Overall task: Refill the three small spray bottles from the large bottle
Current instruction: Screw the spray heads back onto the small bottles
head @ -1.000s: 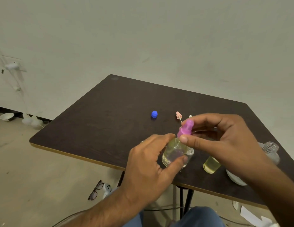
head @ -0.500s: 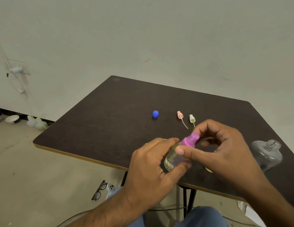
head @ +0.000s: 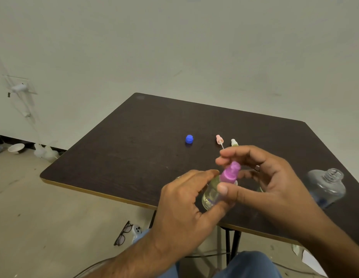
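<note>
Head view: your left hand curls round a small clear spray bottle holding pale yellow liquid, tilted above the near edge of the dark table. Your right hand pinches the bottle's purple spray cap between thumb and fingers. The large clear bottle stands uncapped at the right edge, blurred. Farther back lie a blue cap, a pink spray top and a pale green spray top, well apart from your hands. Eyeglasses rest on the floor below.
</note>
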